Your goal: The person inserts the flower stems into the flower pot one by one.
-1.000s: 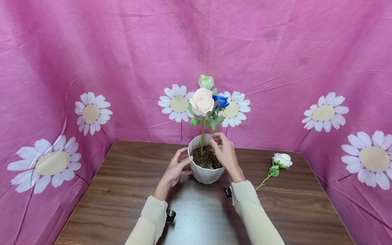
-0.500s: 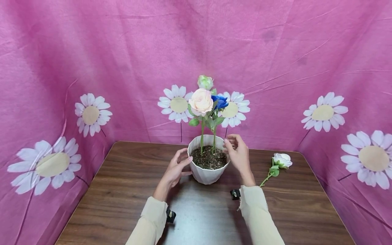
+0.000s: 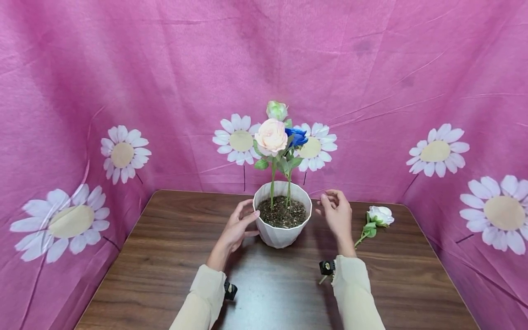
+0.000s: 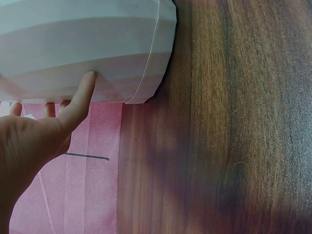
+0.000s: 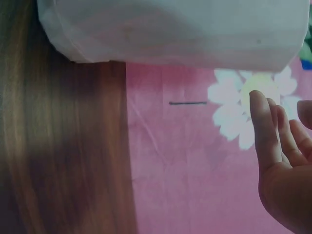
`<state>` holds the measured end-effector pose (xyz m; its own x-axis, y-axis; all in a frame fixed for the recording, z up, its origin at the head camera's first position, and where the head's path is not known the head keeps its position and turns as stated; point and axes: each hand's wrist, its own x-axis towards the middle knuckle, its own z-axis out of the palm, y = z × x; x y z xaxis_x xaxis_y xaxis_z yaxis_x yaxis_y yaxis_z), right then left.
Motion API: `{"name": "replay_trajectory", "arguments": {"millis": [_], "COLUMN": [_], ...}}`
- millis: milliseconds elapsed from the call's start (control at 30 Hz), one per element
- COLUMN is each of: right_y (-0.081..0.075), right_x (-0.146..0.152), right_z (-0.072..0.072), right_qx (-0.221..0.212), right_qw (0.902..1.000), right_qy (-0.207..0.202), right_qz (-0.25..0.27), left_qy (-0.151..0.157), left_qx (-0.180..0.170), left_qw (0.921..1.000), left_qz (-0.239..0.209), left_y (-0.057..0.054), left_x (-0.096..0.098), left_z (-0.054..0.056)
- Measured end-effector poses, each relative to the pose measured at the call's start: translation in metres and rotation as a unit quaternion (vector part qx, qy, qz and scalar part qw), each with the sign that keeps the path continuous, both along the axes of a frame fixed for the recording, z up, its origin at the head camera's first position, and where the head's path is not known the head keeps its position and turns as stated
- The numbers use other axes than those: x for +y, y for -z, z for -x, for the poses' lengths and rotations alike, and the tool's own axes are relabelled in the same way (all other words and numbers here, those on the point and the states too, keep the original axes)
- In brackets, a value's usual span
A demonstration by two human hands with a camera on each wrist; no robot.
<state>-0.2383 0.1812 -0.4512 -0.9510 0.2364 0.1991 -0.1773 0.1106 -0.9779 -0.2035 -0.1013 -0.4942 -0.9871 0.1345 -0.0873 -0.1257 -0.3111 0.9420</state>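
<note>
A white ribbed flowerpot (image 3: pixel 280 234) stands upright on the table, filled with dark soil (image 3: pixel 281 213). Out of the soil rise a pale pink rose (image 3: pixel 271 136), a blue rose (image 3: pixel 297 137) and a greenish-white rose (image 3: pixel 277 110). Against the pot's left side rests my left hand (image 3: pixel 234 229); the left wrist view has one extended finger (image 4: pixel 84 95) touching the pot wall. My right hand (image 3: pixel 339 219) is apart from the pot, to its right, with loosely bent fingers (image 5: pixel 264 127) and nothing in them. Near it, a white rose (image 3: pixel 380 215) lies on the table.
The brown wooden table (image 3: pixel 165 261) has rounded far corners. Behind and on both sides hangs a pink cloth (image 3: pixel 185 68) printed with large white daisies (image 3: pixel 122 154). A small black device (image 3: pixel 327 267) is worn at each wrist.
From over the pot's right rim, my right hand has drawn away to the right. Two stems in the pot now show fully. My left hand has stayed at the pot's side.
</note>
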Motion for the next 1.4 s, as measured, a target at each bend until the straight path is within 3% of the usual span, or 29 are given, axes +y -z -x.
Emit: {"name": "replay_trajectory", "arguments": {"millis": [200,367,467,733,900,1100,1233,1400], "right_y": [0.010,0.024,0.040,0.060,0.071,0.087,0.095,0.098], "right_x": [0.017,0.041,0.056,0.086,0.098,0.099,0.096,0.094], "right_z": [-0.005,-0.017,-0.021,-0.037,-0.050,-0.062,-0.065,-0.064], "right_qx": [-0.026,-0.065,-0.088,-0.146,-0.187,-0.225,-0.248,-0.258], "right_qw": [0.9971,0.9858,0.9812,0.9640,0.9542,0.9517,0.9455,0.9455], "right_qy": [0.018,0.052,0.073,0.116,0.149,0.149,0.150,0.150], "right_qz": [0.069,0.146,0.156,0.190,0.180,0.147,0.149,0.129], "left_qy": [-0.002,-0.001,0.001,0.003,0.008,0.007,0.005,0.004], "left_qx": [-0.003,-0.002,-0.001,-0.004,-0.006,-0.003,-0.004,-0.002], "left_qw": [1.0000,1.0000,1.0000,1.0000,0.9999,0.9999,1.0000,1.0000], "left_qz": [-0.004,-0.004,-0.004,-0.006,-0.007,-0.007,-0.005,-0.007], "left_y": [0.001,0.000,-0.001,-0.003,-0.004,-0.002,-0.002,-0.001], "left_x": [-0.001,-0.001,0.000,0.000,0.000,0.000,0.001,0.001], "left_z": [0.000,0.000,0.001,0.001,0.000,0.001,0.001,0.001]}}
